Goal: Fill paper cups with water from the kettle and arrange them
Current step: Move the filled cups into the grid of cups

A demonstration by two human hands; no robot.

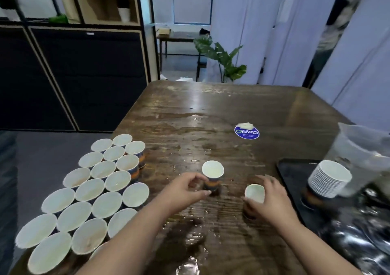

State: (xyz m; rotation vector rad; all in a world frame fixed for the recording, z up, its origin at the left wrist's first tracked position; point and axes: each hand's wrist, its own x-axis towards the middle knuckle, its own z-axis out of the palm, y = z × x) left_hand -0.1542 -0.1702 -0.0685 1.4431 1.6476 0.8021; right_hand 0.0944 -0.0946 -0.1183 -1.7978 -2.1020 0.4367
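On wet wooden table [211, 110] (office room)

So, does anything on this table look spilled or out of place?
Yes. Water lies spilled on the wooden table, in shiny patches beyond the cup at the left hand and near the front edge. The stack of cups on the black tray leans.

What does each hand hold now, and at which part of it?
The left hand grips one paper cup around its lower side wall. The right hand grips a second cup by its side, just under the rim.
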